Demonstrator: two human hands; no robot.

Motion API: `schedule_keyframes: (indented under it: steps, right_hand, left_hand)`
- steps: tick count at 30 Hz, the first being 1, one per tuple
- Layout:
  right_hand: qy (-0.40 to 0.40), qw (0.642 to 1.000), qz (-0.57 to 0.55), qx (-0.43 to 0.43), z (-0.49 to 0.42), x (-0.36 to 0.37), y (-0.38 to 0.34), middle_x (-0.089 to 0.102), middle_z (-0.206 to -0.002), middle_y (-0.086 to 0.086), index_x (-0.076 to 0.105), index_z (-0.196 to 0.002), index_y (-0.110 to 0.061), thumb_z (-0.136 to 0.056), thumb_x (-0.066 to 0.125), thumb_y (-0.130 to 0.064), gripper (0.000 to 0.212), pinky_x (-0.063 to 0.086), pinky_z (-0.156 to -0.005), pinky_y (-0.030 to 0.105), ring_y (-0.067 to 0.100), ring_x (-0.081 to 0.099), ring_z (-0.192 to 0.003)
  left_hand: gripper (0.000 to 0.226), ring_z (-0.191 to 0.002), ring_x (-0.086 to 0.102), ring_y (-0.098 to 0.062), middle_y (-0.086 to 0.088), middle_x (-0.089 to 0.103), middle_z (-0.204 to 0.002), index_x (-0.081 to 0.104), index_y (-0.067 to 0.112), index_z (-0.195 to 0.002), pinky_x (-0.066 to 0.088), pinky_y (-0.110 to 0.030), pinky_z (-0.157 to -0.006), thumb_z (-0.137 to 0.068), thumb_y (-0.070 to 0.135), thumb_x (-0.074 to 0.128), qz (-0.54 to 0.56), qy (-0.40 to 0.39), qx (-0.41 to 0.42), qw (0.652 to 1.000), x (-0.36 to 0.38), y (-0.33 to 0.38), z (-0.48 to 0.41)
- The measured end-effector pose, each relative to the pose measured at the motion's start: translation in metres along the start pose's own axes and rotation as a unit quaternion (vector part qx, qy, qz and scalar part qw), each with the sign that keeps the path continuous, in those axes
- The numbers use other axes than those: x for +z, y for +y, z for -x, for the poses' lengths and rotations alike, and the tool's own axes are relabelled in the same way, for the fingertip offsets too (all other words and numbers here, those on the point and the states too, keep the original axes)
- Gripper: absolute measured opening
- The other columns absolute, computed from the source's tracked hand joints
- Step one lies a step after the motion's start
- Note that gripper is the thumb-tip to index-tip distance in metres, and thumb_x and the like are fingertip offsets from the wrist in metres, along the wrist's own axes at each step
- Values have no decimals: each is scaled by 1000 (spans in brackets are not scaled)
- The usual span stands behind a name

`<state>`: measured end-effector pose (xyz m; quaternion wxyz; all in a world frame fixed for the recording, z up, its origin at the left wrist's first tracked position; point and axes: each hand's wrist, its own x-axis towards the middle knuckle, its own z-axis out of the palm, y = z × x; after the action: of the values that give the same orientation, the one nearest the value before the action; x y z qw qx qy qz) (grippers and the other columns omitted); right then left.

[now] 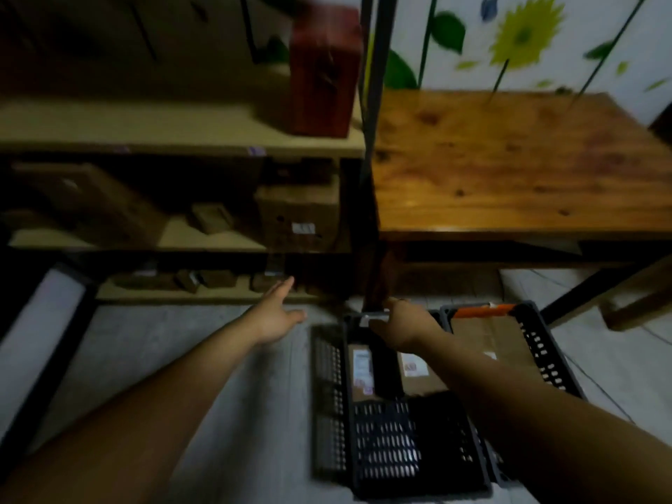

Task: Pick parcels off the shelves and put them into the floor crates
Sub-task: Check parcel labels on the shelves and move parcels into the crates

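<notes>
Right fingers (381,327) round crate handle (374,316), parcels (363,369) beneath

A glossy wooden table (509,158) fills the right of the frame. Behind it, upper right, a white wall (447,80) bears a painted yellow-green flower (523,34). A grey floor (145,340) lies below.

Place: a small, dim parcel storeroom in a homely room.
Shelving: a metal-framed rack (367,147) holding cardboard parcels (298,216).
Floor: perforated black crates (385,452) with labelled parcels.
Side: wooden table (516,161); flower-painted wall (523,38).
</notes>
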<state>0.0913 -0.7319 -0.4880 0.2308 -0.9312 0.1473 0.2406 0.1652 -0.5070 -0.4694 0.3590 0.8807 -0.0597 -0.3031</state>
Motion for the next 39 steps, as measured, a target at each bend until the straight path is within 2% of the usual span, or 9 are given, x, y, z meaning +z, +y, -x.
schedule_keyframes:
  steps: [3,7,12,14,17,20,26,34,39]
  right_hand:
    - [26,999,-6,-20,22,-34,-55,53,-124,9,49,-130,-20,-91,55,-47,48,48,-88,38,29,55,-109]
    - [71,996,-5,-46,38,-80,-105,53,-117,6,49,-129,-22,-92,56,-44,44,44,-71,29,26,55,-100]
    - [106,994,-16,-29,39,-125,-137,60,-103,2,50,-124,-21,-92,57,-43,40,45,-66,30,18,59,-84]
    - [136,990,-35,-27,33,-138,-146,62,-105,1,51,-123,-22,-90,59,-41,39,49,-69,30,16,59,-83]
    - [177,982,-56,-32,24,-160,-160,61,-122,8,47,-132,-20,-91,60,-38,47,47,-77,30,23,60,-101]
    - [216,974,-60,-32,8,-187,-170,52,-134,11,39,-142,-19,-91,60,-40,58,46,-85,32,27,55,-115]
    - [285,951,-115,-30,-41,-248,-177,43,-139,13,32,-146,-21,-92,59,-43,64,43,-96,34,29,50,-121]
    - [271,943,-192,-33,-115,-277,-188,36,-144,13,23,-151,-26,-91,60,-33,70,41,-103,38,31,45,-128]
    - [288,927,-239,-37,-132,-263,-203,39,-138,9,37,-142,-22,-90,64,-30,59,43,-103,37,28,48,-124]
  left_hand:
    - [75,-144,15,-20,-2,10,-158,15,24,-150,17,-30,-113,-90,26,60,-15,33,19,999,-71,7,31]
    - [76,-139,29,-25,-2,18,-156,15,32,-149,28,-41,-113,-88,30,62,-11,77,31,997,-153,17,55]
    - [71,-143,16,-23,0,12,-158,15,32,-149,20,-40,-116,-92,29,56,20,78,76,994,-215,37,68]
    - [71,-143,18,-23,-1,13,-157,14,30,-150,21,-38,-114,-92,28,55,13,87,94,992,-225,49,67]
    - [71,-140,25,-25,-1,17,-156,14,32,-149,28,-38,-111,-92,29,56,0,97,108,989,-233,72,54]
    - [72,-140,24,-24,-1,18,-156,14,34,-149,27,-37,-111,-91,30,57,-13,96,133,986,-242,104,29]
    - [74,-142,22,-24,-2,17,-157,15,33,-149,25,-38,-112,-89,31,60,-32,87,167,982,-253,182,-48]
    - [72,-127,43,-23,-5,37,-147,13,26,-150,34,-29,-101,-93,15,55,56,20,184,981,-244,240,-140]
    - [62,-119,47,-17,-2,45,-138,24,25,-147,37,-24,-94,-93,18,54,68,13,190,979,-245,218,-162]
